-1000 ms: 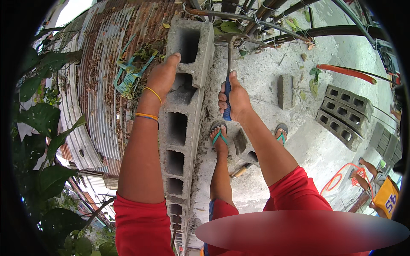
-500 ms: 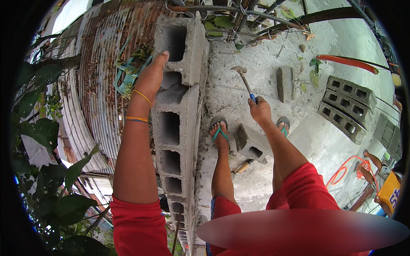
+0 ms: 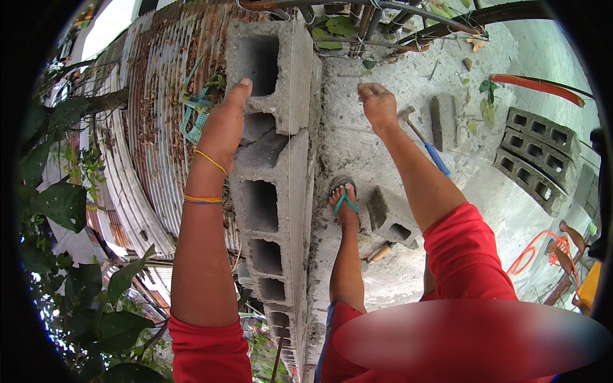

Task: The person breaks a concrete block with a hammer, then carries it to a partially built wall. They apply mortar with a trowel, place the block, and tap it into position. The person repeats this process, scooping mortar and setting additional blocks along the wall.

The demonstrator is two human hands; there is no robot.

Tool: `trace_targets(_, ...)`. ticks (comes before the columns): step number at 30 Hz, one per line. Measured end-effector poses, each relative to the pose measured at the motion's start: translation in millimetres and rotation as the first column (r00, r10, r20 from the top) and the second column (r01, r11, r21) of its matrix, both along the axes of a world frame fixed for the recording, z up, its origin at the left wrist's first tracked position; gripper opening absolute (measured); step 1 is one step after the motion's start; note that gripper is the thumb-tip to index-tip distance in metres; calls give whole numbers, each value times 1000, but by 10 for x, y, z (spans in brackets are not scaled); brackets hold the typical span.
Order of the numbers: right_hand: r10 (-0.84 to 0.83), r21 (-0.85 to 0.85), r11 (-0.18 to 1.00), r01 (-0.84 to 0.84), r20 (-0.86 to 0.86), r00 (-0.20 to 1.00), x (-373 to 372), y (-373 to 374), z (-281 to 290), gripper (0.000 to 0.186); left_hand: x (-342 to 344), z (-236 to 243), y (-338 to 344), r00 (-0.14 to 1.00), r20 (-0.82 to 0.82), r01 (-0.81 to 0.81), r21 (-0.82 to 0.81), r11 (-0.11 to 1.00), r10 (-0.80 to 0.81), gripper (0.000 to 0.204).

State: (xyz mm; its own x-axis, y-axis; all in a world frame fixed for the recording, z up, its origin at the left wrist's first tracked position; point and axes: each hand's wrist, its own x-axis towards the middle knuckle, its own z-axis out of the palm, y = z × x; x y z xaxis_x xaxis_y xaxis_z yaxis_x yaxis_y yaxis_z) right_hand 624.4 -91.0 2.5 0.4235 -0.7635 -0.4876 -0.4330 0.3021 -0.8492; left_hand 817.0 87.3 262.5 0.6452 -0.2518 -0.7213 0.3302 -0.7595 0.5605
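My left hand (image 3: 225, 124) grips the outer edge of the top grey hollow concrete block (image 3: 297, 76) in a long row at left. The thumb lies by the block's large hole; the other fingers are hidden. Below it, a block with a broken top edge (image 3: 262, 150) adjoins. My right hand (image 3: 378, 107) is raised over the floor right of the row, its fingers curled; I cannot make out whether they hold anything small. Apart from that hand, a claw hammer (image 3: 437, 159) with a blue grip lies on the floor beside a narrow concrete piece (image 3: 444, 121).
A loose hollow block (image 3: 391, 214) and a wooden-handled tool (image 3: 381, 251) lie near my sandalled foot (image 3: 345, 198). Stacked blocks (image 3: 536, 153) and an orange hose (image 3: 527, 252) are at right. Steel bars (image 3: 370, 29) cross the top; rusty corrugated sheets (image 3: 172, 96) lie left of the row.
My right hand has let go of the hammer, which now lies on the floor, and has moved up toward the far end. My left hand stays on the block.
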Motion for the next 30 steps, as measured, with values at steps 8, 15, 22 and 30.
trace_targets(8,-232,81,971,225,93,968,1135,752,-47,27,19,-119,69,998,64,13,-81,997,-8,86)
trace_targets(15,-227,142,965,221,24,974,774,1190,-21,20,25,-150,75,996,88,-20,-85,996,27,84)
trace_targets(22,-284,345,893,289,-67,956,290,1803,168,16,14,-127,62,997,74,-10,-132,991,20,86)
trace_targets(30,-169,659,713,241,-172,970,-281,2210,473,16,-27,-44,26,998,58,-29,-98,995,35,90)
